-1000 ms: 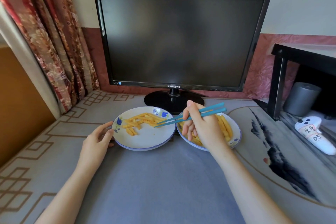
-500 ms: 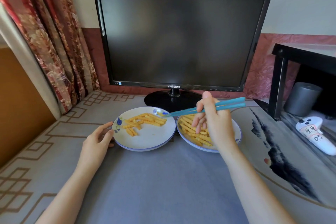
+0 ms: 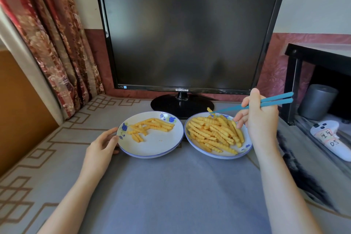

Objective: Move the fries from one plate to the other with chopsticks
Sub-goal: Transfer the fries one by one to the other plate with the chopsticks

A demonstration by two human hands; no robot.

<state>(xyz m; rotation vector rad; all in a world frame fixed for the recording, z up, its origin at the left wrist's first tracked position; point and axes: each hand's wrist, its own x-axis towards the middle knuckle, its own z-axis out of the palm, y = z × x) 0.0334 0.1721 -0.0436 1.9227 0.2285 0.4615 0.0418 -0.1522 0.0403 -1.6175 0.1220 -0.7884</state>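
Two white plates with blue flowers sit side by side before the monitor. The left plate (image 3: 152,146) carries a small group of crinkle fries (image 3: 152,126). A large heap of fries (image 3: 214,134) fills the right plate (image 3: 245,150). My right hand (image 3: 258,118) holds a pair of teal chopsticks (image 3: 266,103) above the right plate's far side. Their tips pinch one small fry (image 3: 209,110) just over the plate's back rim. My left hand (image 3: 103,146) grips the left plate's left edge, thumb on the rim.
A black Samsung monitor (image 3: 188,43) on a round stand (image 3: 182,104) rises right behind the plates. A black shelf (image 3: 313,59) stands at the right, with a grey cylinder (image 3: 317,100) and a white controller (image 3: 330,138). Flowered curtains (image 3: 49,34) hang at the left.
My right hand carried the chopsticks from over the left plate rightward to the right plate's far rim, uncovering the heap. A small fry is now at their tips. The left hand stayed.
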